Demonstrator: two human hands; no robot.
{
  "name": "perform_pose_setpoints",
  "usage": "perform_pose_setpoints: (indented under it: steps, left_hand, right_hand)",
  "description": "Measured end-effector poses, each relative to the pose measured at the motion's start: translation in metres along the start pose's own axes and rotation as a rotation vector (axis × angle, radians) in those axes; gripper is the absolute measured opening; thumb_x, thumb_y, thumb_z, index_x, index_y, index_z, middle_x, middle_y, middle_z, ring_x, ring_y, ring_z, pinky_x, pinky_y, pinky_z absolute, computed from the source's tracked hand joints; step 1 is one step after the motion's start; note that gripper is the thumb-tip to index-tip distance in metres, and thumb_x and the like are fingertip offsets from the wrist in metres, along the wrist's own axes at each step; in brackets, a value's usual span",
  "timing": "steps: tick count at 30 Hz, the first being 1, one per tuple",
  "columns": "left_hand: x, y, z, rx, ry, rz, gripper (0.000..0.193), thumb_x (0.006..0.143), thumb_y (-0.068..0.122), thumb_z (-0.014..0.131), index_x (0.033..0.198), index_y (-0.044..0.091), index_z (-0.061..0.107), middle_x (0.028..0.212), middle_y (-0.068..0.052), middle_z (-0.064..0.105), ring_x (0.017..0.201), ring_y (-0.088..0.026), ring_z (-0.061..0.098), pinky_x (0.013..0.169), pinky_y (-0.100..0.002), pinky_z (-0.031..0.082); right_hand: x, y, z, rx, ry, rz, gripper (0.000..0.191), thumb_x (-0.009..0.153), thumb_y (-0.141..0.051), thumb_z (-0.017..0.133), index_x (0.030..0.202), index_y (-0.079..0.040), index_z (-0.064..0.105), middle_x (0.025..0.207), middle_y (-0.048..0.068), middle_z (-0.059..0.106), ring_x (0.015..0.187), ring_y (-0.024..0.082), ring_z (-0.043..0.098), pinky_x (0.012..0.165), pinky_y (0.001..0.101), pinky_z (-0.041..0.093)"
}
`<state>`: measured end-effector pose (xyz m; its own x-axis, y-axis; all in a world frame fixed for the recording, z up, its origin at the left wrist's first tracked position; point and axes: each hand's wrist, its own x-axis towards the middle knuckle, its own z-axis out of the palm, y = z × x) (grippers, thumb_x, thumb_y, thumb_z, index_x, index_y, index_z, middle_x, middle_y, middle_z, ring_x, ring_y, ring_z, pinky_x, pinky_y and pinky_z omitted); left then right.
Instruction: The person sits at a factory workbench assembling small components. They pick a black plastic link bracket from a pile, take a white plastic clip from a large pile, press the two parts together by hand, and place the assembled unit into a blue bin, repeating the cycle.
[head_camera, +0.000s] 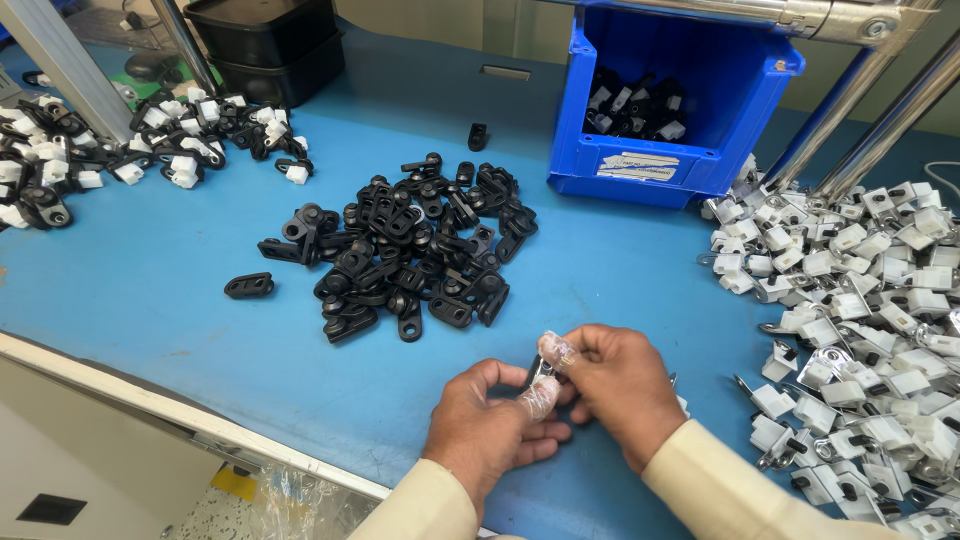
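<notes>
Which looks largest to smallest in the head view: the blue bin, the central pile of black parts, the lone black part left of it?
1. Blue bin
2. Pile of black parts
3. Lone black part

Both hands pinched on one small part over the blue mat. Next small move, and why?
Probably press the two pieces together. The left hand and right hand meet on a small dark part between wrapped fingertips, not yet set down. The pile of black pieces and the heap of white pieces lie apart, while joined black-and-white ones sit far left. How well they seat is hidden.
</notes>
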<state>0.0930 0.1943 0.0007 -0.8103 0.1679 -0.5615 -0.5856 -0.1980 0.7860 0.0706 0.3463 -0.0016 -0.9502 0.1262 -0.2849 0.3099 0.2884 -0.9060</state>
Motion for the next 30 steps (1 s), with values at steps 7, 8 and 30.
perform_pose_setpoints:
  steps: [7,8,30]
  left_hand:
    - [0.000,0.001,-0.005,-0.172,0.004,-0.071,0.027,0.094,0.024,0.072,0.106,0.002,0.061,0.102,-0.015,0.079,0.090,-0.026,0.077,0.082,-0.038,0.065]
    - [0.000,0.002,-0.006,-0.179,-0.009,-0.073,0.027,0.094,0.024,0.072,0.106,0.003,0.061,0.102,-0.015,0.078,0.090,-0.026,0.078,0.083,-0.039,0.065]
    - [0.012,-0.008,-0.005,-0.306,0.062,-0.065,0.022,0.091,0.022,0.069,0.106,0.006,0.063,0.097,-0.010,0.071,0.086,-0.023,0.072,0.077,-0.040,0.061]
  right_hand:
    - [-0.008,0.013,0.019,0.312,0.064,-0.041,0.032,0.098,-0.027,0.061,0.093,-0.001,0.079,0.072,0.005,0.071,0.063,0.011,0.060,0.055,0.0262,0.049]
    - [-0.010,0.013,0.019,0.318,0.066,-0.029,0.031,0.097,-0.026,0.062,0.093,-0.001,0.079,0.073,0.006,0.070,0.063,0.012,0.059,0.055,0.0268,0.048]
    - [-0.046,0.047,0.019,-0.345,0.009,-0.620,0.059,0.087,0.004,0.058,0.145,0.000,0.051,0.142,0.018,0.060,0.128,0.027,0.059,0.107,0.0344,0.044]
